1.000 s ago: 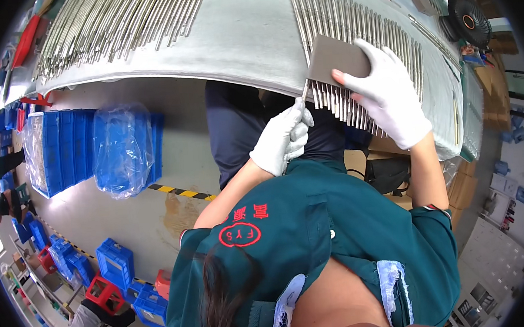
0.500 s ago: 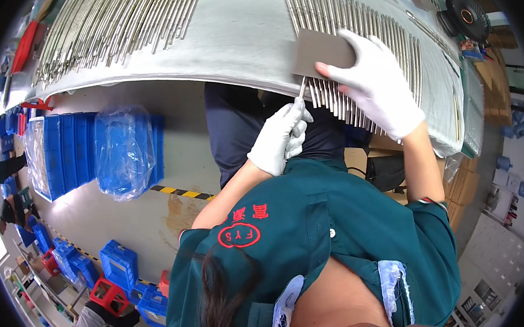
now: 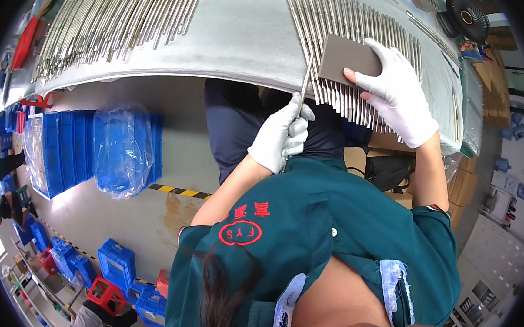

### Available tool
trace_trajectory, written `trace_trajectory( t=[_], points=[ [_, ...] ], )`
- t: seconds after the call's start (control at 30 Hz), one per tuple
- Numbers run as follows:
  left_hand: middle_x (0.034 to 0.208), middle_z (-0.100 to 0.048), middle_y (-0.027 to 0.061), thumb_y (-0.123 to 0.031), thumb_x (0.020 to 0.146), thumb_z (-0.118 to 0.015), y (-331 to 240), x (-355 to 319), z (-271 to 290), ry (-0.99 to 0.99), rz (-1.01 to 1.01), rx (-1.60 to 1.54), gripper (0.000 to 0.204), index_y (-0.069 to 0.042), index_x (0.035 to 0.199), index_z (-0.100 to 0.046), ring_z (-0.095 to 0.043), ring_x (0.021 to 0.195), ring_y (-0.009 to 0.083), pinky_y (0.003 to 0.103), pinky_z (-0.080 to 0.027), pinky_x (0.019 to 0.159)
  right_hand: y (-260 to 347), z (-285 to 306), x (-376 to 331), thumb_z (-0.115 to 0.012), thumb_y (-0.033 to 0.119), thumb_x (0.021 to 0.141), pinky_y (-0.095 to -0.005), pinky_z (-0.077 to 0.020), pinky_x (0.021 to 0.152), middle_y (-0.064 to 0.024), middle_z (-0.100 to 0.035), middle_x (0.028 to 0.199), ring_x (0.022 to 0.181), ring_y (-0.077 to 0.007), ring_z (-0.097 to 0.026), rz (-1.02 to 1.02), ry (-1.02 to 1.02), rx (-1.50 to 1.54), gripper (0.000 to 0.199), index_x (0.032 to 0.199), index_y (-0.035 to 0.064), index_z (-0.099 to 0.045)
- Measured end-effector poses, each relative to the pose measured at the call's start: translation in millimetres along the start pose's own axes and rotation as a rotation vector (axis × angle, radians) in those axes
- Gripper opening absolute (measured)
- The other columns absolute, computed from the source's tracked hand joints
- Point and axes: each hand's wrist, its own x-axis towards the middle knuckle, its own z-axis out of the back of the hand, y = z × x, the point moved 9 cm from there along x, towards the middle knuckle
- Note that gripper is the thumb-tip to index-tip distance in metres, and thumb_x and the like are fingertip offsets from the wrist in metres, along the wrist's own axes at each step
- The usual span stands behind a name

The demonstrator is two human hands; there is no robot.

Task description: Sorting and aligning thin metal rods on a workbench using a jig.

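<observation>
My left hand [image 3: 281,136], in a white glove, is closed around the lower end of a thin metal rod [image 3: 305,83] that slants up toward the table edge. My right hand [image 3: 395,91], also gloved, presses a flat grey rectangular block [image 3: 344,55] onto a row of metal rods [image 3: 350,33] lying side by side on the grey table [image 3: 240,31]. The rods' near ends stick out over the table's front edge. The rod in my left hand touches the left side of that row.
A second batch of metal rods [image 3: 112,22] lies at the table's far left. Blue plastic crates [image 3: 60,150], some wrapped in clear film, stand on the floor at left. A small black fan [image 3: 465,12] sits at the right. Other people work at lower left.
My right hand and the grey block have slid a little further up along the rods. My left hand has stayed close under the table edge with its rod.
</observation>
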Motion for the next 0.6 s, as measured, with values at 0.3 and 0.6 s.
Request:
trace_trajectory(
  t=[0.3, 0.6],
  points=[
    [0.054, -0.029, -0.0059, -0.043, 0.095, -0.043, -6, -1, -1, -0.114, -0.066, 0.112, 0.038, -0.007, 0.084, -0.049, -0.025, 0.04, 0.0027, 0.019, -0.02, 0.035, 30, -14, 39, -0.07, 0.01, 0.066, -0.0415, -0.038, 0.094, -0.019, -0.052, 0.119, 0.105, -0.0321, -0.053, 0.087, -0.184, 0.007, 0.046, 0.109, 0.0247, -0.064],
    [0.051, -0.026, -0.0081, -0.044, 0.094, -0.045, -5, 1, -3, -0.015, 0.001, 0.105, 0.035, -0.012, 0.079, -0.05, -0.021, 0.037, 0.0032, 0.019, -0.018, 0.032, 18, -14, 36, -0.07, 0.01, 0.067, -0.0415, -0.0391, 0.094, -0.0178, -0.052, 0.12, 0.108, -0.0322, -0.052, 0.081, -0.083, 0.004, 0.048, 0.111, 0.0286, -0.063]
  ],
)
